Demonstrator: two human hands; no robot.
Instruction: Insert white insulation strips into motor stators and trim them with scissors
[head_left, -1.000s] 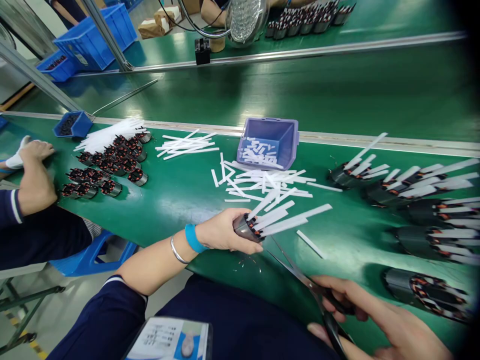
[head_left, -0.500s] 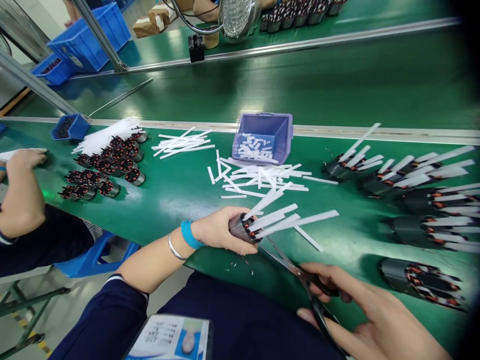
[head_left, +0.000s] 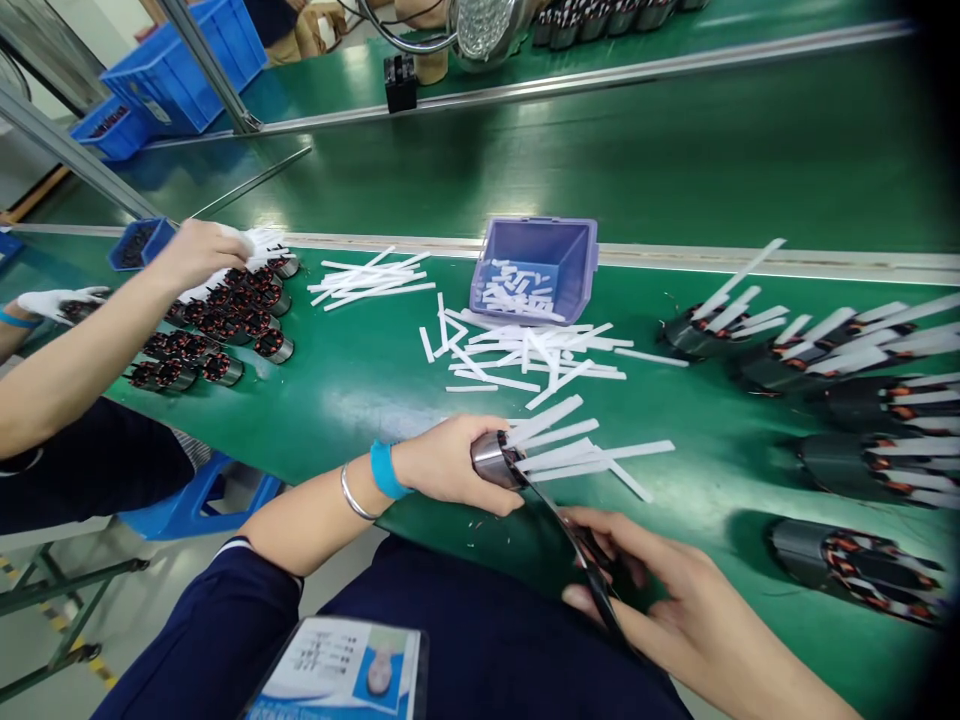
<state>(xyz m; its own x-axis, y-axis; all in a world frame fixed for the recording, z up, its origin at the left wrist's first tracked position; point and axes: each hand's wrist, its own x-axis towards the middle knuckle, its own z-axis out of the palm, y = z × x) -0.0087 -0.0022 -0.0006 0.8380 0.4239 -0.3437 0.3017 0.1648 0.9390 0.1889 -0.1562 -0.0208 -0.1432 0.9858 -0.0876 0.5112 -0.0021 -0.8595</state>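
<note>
My left hand [head_left: 446,462] is wrapped round a motor stator [head_left: 493,460], a dark metal cylinder with copper windings. Several white strips [head_left: 559,430] stick out of its open end toward the right. In my right hand [head_left: 652,580] is a pair of black-handled scissors [head_left: 574,540], with fingers in the handles. The blade tips touch or nearly touch the stator's rim, below the strips; exactly what lies between them I cannot make out. Loose white strips [head_left: 525,350] are scattered on the green table just beyond.
A purple bin [head_left: 581,270] holds short white pieces. On the right stand several stators with strips [head_left: 795,350] and one lying stator [head_left: 855,570]. At left, a co-worker's hand [head_left: 202,255] reaches over grouped stators [head_left: 225,310]. A neat strip pile [head_left: 375,277] lies between.
The scissors have moved up and left to the stator, and their blades have closed together. The stator has turned slightly. The co-worker's bare arm has reached across to the white strips.
</note>
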